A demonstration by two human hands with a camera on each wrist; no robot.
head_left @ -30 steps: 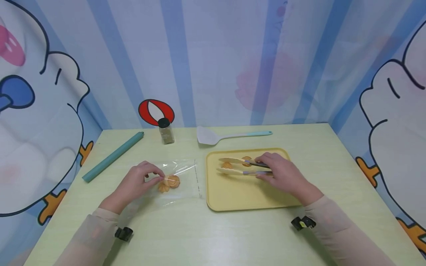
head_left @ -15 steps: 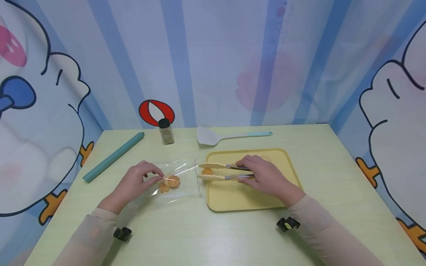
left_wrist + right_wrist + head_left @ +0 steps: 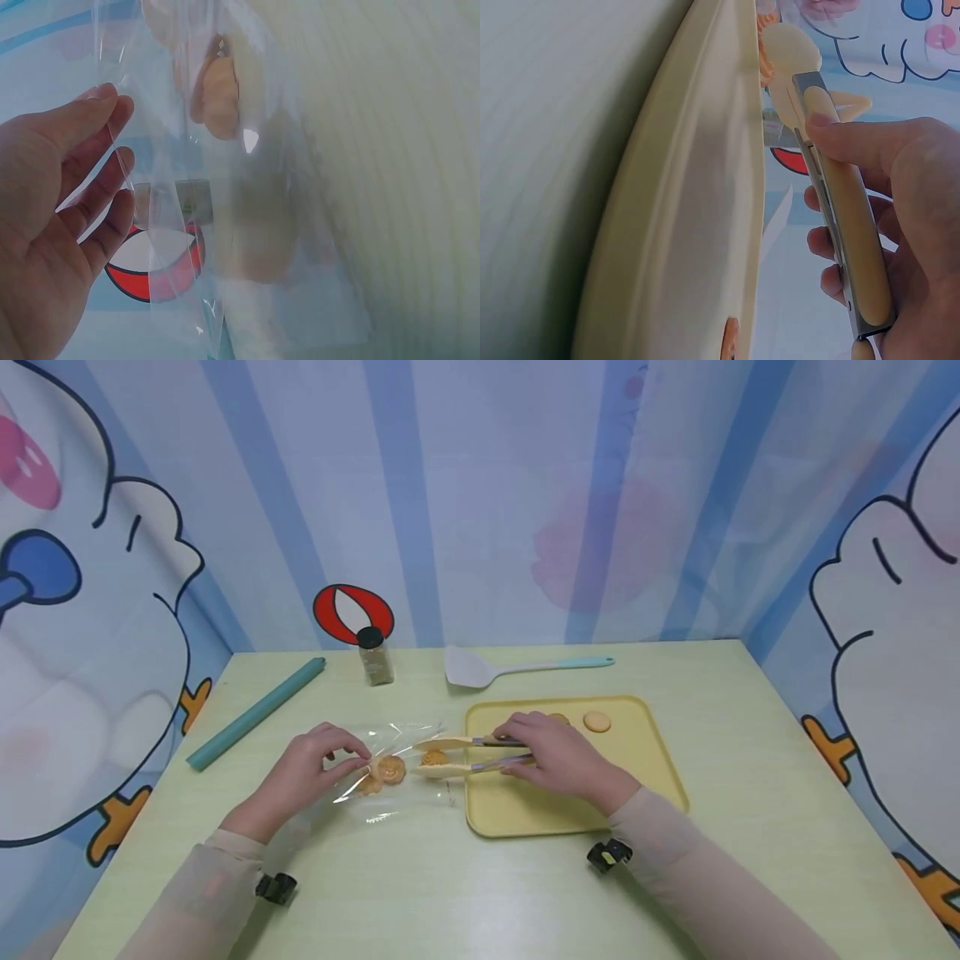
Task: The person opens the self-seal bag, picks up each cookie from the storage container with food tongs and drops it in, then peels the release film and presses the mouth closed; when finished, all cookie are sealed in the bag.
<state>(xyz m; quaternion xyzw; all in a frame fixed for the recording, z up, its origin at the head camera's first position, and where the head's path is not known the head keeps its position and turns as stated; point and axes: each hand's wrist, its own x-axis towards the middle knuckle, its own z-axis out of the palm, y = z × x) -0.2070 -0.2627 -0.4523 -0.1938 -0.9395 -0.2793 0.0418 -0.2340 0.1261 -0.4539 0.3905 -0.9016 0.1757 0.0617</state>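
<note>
my left hand (image 3: 307, 768) is pinching the film of a clear bag (image 3: 408, 797) between thumb and fingertip; the other fingers are curving loosely. my right hand (image 3: 557, 756) is gripping a pair of tongs (image 3: 444, 771), thumb pressing along one arm, fingers wrapping the other side. the two hands are staying apart, the bag and the tongs' tips lying between them.

the tongs are holding a swirled cookie (image 3: 432, 758) between their pale tips, over the bag's right end. i'm not managing to tell whether the tips are sitting inside the film or above it. two more cookies (image 3: 391, 770) are lying in the bag, overlapping, just beside my left fingertips.

to the right, a yellow tray (image 3: 562, 810) is lying flat under my right hand. a plain round cookie (image 3: 597, 722) is resting near its far edge; another (image 3: 558, 718) is partly hiding behind my hand.

farther out, a spatula (image 3: 470, 670) is lying behind the tray, blade pointing left. a black-capped jar (image 3: 377, 665) is standing upright near the table's (image 3: 420, 893) back edge. a green roll (image 3: 258, 714) is slanting across the left side. a striped blue curtain (image 3: 487, 485) is hanging behind everything.
</note>
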